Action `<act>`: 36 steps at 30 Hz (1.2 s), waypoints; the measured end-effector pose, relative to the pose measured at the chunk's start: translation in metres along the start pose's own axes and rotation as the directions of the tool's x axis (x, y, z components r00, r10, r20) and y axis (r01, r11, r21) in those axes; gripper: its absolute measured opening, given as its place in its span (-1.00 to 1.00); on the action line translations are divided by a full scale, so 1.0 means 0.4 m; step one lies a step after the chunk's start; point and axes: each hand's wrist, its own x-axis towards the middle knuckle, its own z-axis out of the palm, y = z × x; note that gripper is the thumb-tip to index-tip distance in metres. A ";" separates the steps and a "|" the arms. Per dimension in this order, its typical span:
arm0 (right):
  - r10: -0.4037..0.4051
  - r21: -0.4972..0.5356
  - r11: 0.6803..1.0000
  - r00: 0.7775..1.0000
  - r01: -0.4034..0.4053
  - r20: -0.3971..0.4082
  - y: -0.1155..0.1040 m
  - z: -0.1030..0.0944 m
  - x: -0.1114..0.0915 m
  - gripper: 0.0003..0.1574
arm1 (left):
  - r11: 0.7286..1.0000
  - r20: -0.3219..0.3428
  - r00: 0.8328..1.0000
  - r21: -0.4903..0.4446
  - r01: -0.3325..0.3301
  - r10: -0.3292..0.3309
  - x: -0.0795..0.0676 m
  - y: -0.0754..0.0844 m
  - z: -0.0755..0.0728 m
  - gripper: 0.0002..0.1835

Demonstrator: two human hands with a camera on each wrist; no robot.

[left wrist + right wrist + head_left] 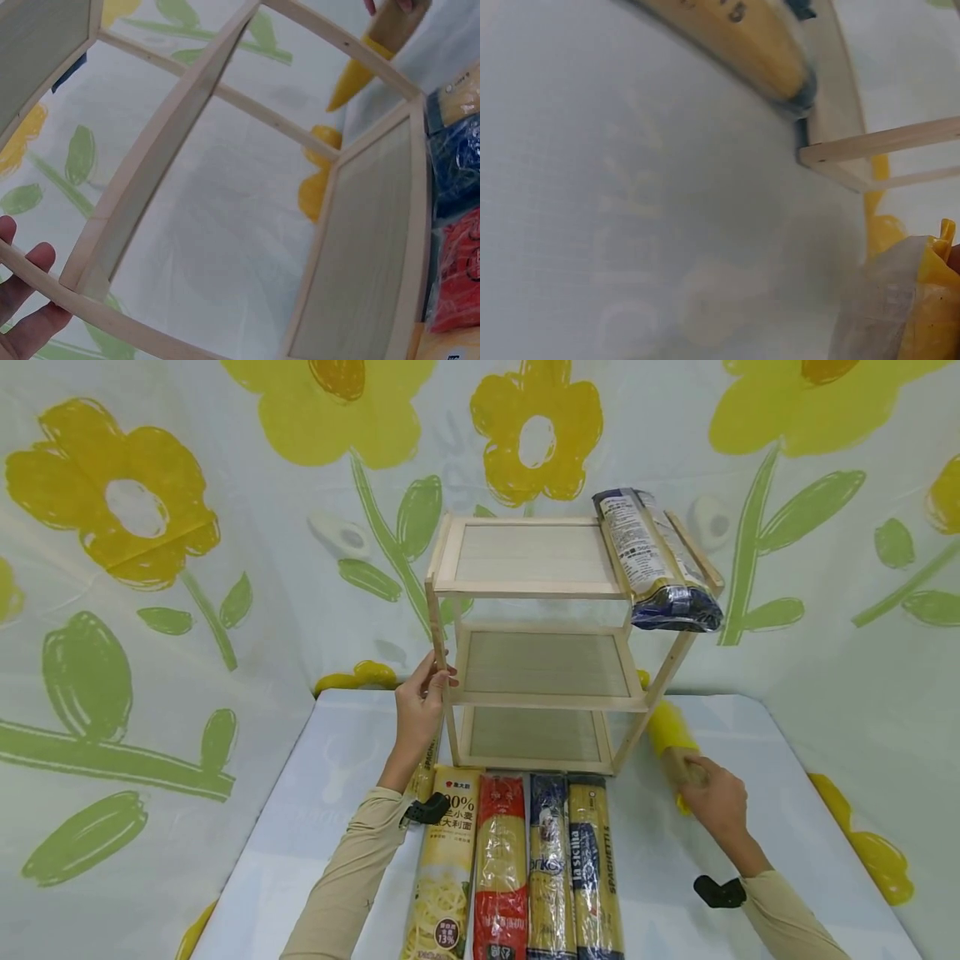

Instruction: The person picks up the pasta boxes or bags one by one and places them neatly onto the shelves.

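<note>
A light wooden three-tier shelf stands on the table. My left hand grips its left front post, with thumb and fingers on either side of the wood; the left wrist view shows those fingers at the frame. To the right of the shelf, my right hand holds a yellow-and-tan plastic package by its near part. In the right wrist view that package shows at the lower right edge. What it contains cannot be made out.
Two pasta packs lie on the top tier's right side, jutting over its front edge. Before the shelf lie a yellow pasta pack, a red one and blue-labelled ones. Another pack is partly behind my left forearm. A flowered backdrop surrounds the table.
</note>
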 end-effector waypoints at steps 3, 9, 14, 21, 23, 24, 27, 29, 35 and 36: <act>0.001 0.002 1.000 0.999 -0.001 -0.033 -0.017 -0.023 0.006 -0.45 | 1.000 -0.001 1.000 0.006 0.003 -0.003 -0.001 -0.001 0.000 -0.63; -0.020 -0.005 1.000 0.997 0.020 -0.074 -0.059 -0.081 0.027 -0.50 | 1.000 -0.001 1.000 0.024 0.014 -0.014 -0.003 0.003 -0.001 -0.61; 0.005 -0.031 0.999 0.997 -0.007 -0.073 -0.095 -0.137 0.043 -0.50 | 0.999 0.008 0.999 0.021 0.031 -0.031 -0.005 0.006 -0.003 -0.61; 0.018 -0.059 0.998 0.999 -0.021 -0.044 -0.143 -0.214 0.060 -0.49 | 0.999 0.012 0.999 0.016 0.033 -0.033 -0.008 0.004 -0.002 -0.61; 0.033 -0.059 0.998 0.999 -0.034 -0.021 -0.157 -0.236 0.065 -0.47 | 0.999 0.009 1.000 0.020 0.028 -0.028 -0.008 0.003 -0.002 -0.61; 0.042 -0.057 0.997 0.999 -0.042 -0.013 -0.163 -0.246 0.067 -0.46 | 0.999 0.008 1.000 0.022 0.027 -0.027 -0.007 0.003 -0.002 -0.62; 0.036 -0.058 0.998 0.999 -0.037 -0.012 -0.176 -0.273 0.073 -0.45 | 1.000 0.006 1.000 0.023 0.020 -0.020 -0.007 0.004 -0.002 -0.62; 0.022 -0.054 0.998 1.000 -0.022 -0.013 -0.185 -0.291 0.077 -0.45 | 1.000 0.006 1.000 0.021 0.017 -0.017 -0.006 0.006 -0.002 -0.63; -0.031 -0.022 0.999 0.999 0.031 -0.017 -0.219 -0.346 0.091 -0.46 | 0.999 0.000 1.000 0.026 0.021 -0.021 -0.004 0.008 -0.002 -0.64; -0.039 -0.021 0.999 0.999 0.038 -0.021 -0.225 -0.354 0.093 -0.46 | 0.999 0.001 1.000 0.027 0.024 -0.024 -0.004 0.008 -0.002 -0.64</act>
